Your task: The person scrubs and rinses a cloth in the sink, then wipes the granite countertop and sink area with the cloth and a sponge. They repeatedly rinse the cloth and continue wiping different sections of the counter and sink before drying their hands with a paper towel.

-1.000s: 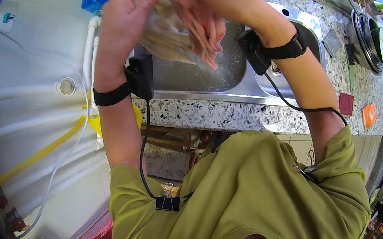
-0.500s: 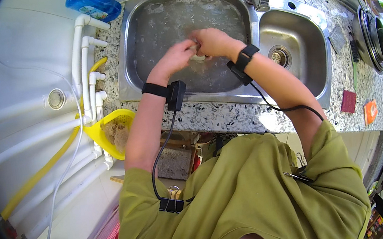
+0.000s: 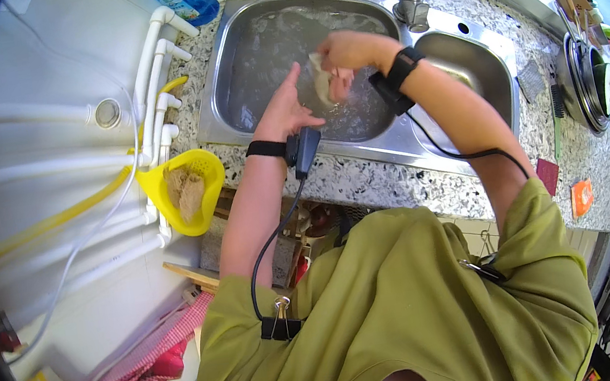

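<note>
The large left sink basin [image 3: 223, 85] holds cloudy water with patches of foam. My right hand [image 3: 352, 53] is closed on a pale, limp piece, cloth-like [image 3: 321, 80], which hangs down over the water; its exact kind is hard to make out. Over the near left part of the basin, my left hand [image 3: 282, 112] is empty, with thumb and fingers spread apart. A gap separates it from the pale piece.
A chrome faucet [image 3: 414, 10] stands between the large basin and the smaller one [image 3: 487, 82]. A blue bottle [image 3: 181, 0] is at the far left corner. Beside the white pipes [image 3: 152, 79] hangs a yellow strainer basket [image 3: 208, 188]. Stacked pots [image 3: 585, 84] sit at right.
My hands, together over the basin before, have come apart. The left has opened and moved back toward me; the right has moved slightly right with the pale piece.
</note>
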Demonstrator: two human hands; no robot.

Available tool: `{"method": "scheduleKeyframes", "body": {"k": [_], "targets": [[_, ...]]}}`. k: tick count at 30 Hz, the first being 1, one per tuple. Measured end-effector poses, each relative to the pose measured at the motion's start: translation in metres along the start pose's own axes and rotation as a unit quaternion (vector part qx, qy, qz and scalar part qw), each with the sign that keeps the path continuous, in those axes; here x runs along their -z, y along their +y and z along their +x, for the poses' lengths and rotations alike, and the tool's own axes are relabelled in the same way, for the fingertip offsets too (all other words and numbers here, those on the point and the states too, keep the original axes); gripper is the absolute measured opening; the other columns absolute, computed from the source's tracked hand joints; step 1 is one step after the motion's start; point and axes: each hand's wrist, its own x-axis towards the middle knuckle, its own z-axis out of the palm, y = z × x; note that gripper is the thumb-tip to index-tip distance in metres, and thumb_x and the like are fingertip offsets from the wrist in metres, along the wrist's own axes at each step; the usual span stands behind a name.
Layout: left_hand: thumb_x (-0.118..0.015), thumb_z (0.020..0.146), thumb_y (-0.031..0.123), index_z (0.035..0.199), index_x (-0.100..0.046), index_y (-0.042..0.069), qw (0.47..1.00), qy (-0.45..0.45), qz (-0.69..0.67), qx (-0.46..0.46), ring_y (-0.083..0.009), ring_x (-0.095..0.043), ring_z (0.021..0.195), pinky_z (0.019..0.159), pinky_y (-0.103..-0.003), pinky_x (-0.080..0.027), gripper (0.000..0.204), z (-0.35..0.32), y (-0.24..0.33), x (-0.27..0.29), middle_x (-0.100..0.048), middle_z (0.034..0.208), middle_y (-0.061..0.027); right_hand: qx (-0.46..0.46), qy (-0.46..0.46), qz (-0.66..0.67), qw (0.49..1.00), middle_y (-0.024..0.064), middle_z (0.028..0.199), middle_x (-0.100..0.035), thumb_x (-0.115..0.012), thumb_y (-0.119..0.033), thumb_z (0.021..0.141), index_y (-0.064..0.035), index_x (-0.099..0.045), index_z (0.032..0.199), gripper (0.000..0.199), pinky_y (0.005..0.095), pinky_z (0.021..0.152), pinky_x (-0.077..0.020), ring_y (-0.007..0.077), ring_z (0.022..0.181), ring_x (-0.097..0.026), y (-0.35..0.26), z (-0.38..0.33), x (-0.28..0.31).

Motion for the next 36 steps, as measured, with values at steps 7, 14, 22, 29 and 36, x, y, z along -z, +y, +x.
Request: {"method": "scheduleKeyframes", "body": {"k": [7,14,22,29,36], "targets": [[-0.068,0.081,0.011,0.131,-0.033,0.007,0.919,-0.217,0.088,-0.316,-0.0335,-0.047,0.114,0.083,-0.05,-0.05,0.061,-0.033,-0.001,-0.038,-0.046,0.121,-0.0189,0.114,0.166,0.387,0.9,0.0009,0.075,-0.061,-0.058,-0.014,0.085,-0.0021,-0.063,0.09,0.013,0.0224,0.068,-0.0479,0.0092,0.067,-0.059,-0.068,-0.104,0.064],[-0.058,0.081,0.001,0.111,-0.051,-0.002,0.914,-0.162,0.143,-0.342,-0.0219,-0.062,0.091,0.079,-0.034,-0.052,0.031,-0.07,0.005,-0.069,-0.061,0.101,-0.0116,0.202,0.275,0.72,0.604,0.0049,0.076,-0.062,-0.061,-0.014,0.085,-0.0012,-0.057,0.094,0.016,0.0252,0.063,-0.0479,0.0091,0.065,-0.058,0.005,-0.088,0.008],[-0.049,0.09,0.026,0.099,-0.06,0.006,0.988,-0.069,-0.121,-0.066,-0.0256,-0.063,0.085,0.068,-0.041,-0.053,0.026,-0.026,0.001,-0.059,-0.064,0.094,-0.0085,0.123,0.051,0.941,0.312,0.0083,0.086,-0.063,-0.066,-0.032,0.086,-0.0061,-0.052,0.104,0.035,0.0344,0.06,-0.0531,0.0211,0.073,-0.063,0.018,-0.015,-0.107],[-0.071,0.081,0.029,0.123,-0.048,0.008,0.991,-0.123,0.039,-0.04,-0.0213,-0.058,0.104,0.087,-0.038,-0.05,0.052,-0.031,-0.008,-0.045,-0.058,0.113,-0.0099,0.083,0.134,0.81,0.565,0.0096,0.085,-0.062,-0.058,-0.006,0.088,-0.0005,-0.053,0.096,0.011,0.0371,0.068,-0.0545,0.0219,0.078,-0.063,0.025,-0.005,-0.065],[-0.077,0.069,0.016,0.127,-0.042,0.005,0.811,-0.107,0.526,-0.233,-0.0237,-0.06,0.099,0.08,-0.035,-0.05,0.069,-0.03,0.001,-0.058,-0.06,0.105,-0.0121,-0.07,0.298,0.331,0.893,0.0235,0.087,-0.063,-0.057,-0.022,0.087,0.0042,-0.054,0.1,0.029,0.0409,0.076,-0.0505,0.0356,0.084,-0.063,0.033,0.002,-0.055]]}}
